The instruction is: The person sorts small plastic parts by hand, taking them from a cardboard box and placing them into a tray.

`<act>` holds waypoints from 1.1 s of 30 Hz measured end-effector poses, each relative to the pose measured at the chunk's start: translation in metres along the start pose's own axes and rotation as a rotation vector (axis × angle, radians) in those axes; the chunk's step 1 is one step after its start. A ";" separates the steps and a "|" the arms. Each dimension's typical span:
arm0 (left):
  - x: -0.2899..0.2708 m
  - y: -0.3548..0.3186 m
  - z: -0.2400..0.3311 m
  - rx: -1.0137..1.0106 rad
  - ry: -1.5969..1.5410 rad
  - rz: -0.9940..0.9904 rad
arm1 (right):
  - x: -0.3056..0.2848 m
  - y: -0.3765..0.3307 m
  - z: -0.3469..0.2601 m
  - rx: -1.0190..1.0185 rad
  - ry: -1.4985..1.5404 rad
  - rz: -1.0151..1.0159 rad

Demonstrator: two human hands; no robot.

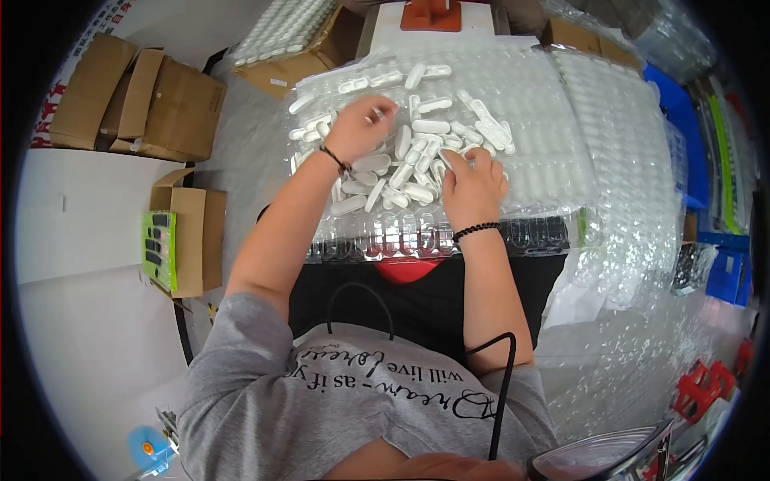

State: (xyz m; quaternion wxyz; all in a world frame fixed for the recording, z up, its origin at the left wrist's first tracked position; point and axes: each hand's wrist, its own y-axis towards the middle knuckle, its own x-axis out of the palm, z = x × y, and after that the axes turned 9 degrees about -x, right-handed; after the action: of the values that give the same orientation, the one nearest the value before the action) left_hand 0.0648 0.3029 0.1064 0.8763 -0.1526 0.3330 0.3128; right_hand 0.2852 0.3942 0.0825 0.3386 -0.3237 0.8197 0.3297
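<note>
Small white oblong plastic pieces lie in a loose pile on sheets of clear moulded trays. Over the pile's left side hovers my left hand, its fingers curled and slightly blurred; a bit of white shows among them, too small to name. My right hand reaches down at the pile's right edge, its thumb and fingers bent in close against the white pieces. What lies between those fingertips is hidden. Nearest my body, the empty cavities of a clear tray stick out past the pile.
More clear trays are stacked to the right, with blue bins beyond. A cardboard box of trays stands at the back left, other cardboard boxes at the far left. An orange-red base sits at the table's far end.
</note>
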 end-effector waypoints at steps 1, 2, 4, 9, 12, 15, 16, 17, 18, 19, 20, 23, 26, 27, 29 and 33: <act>0.003 -0.012 0.009 0.000 -0.001 0.004 | 0.000 0.000 -0.001 -0.004 0.000 0.000; 0.005 -0.023 0.017 0.125 0.227 -0.024 | 0.000 0.000 -0.003 0.013 -0.016 0.007; 0.011 -0.034 0.023 0.247 0.457 -0.049 | 0.001 0.000 -0.005 0.028 -0.031 0.014; 0.013 -0.045 0.028 0.089 0.381 -0.050 | 0.002 0.000 -0.001 0.063 0.031 0.018; 0.016 -0.056 0.038 0.049 0.429 -0.053 | -0.001 0.002 -0.003 0.041 0.079 0.161; 0.018 -0.059 0.034 0.092 0.501 -0.064 | 0.002 0.006 0.007 0.063 0.467 0.245; 0.018 -0.059 0.035 0.137 0.480 -0.073 | 0.002 0.006 0.006 0.064 0.466 0.245; 0.018 -0.061 0.036 0.137 0.479 -0.074 | 0.002 0.006 0.004 0.203 0.608 0.244; 0.018 -0.064 0.037 0.116 0.457 -0.004 | 0.001 0.006 0.003 0.343 0.748 0.242; 0.016 -0.069 0.041 0.093 0.435 0.066 | -0.001 0.006 0.002 0.345 0.749 0.241; 0.016 -0.072 0.043 0.091 0.435 0.064 | -0.006 0.007 0.000 0.382 0.960 0.224; 0.015 -0.081 0.050 -0.197 -0.181 -0.014 | -0.007 0.007 0.004 0.302 1.302 0.180; 0.017 -0.086 0.059 -0.228 -0.784 -0.196 | -0.002 0.005 0.011 0.132 1.454 0.132; 0.020 -0.087 0.062 -0.206 -0.850 -0.224 | -0.001 0.004 0.012 0.082 1.477 0.109; 0.023 -0.088 0.061 -0.186 -0.916 -0.250 | 0.000 0.006 0.004 0.045 1.436 0.151; 0.028 -0.091 0.054 -0.072 -0.611 -0.233 | 0.000 0.003 0.000 0.141 1.415 0.149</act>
State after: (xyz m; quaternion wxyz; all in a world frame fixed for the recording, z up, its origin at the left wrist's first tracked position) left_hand 0.1665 0.2720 0.1323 0.9597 -0.1199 0.0238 0.2532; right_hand 0.2833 0.3962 0.0832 -0.2778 -0.3806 0.8820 0.0091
